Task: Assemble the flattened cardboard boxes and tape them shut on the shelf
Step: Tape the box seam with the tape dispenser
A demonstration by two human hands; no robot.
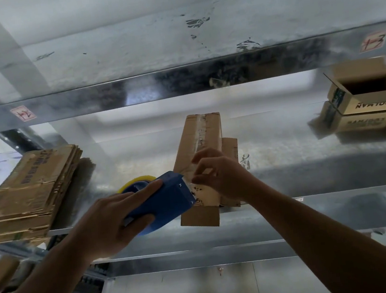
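A long narrow cardboard box (201, 140) lies on the metal shelf (286, 159), its near end hanging over the front edge. My left hand (113, 219) grips a blue tape dispenser (167, 200) with a yellow-edged roll, held against the box's near end. My right hand (217, 172) pinches the clear tape end at the dispenser's mouth, just over the box top. A strip of tape runs along the box's top seam.
A stack of flattened cardboard boxes (29, 190) lies at the shelf's left. At the far right stand two assembled boxes (362, 111), the upper one open. Another shelf (174, 39) spans overhead, with a lower shelf rail (200, 257) beneath.
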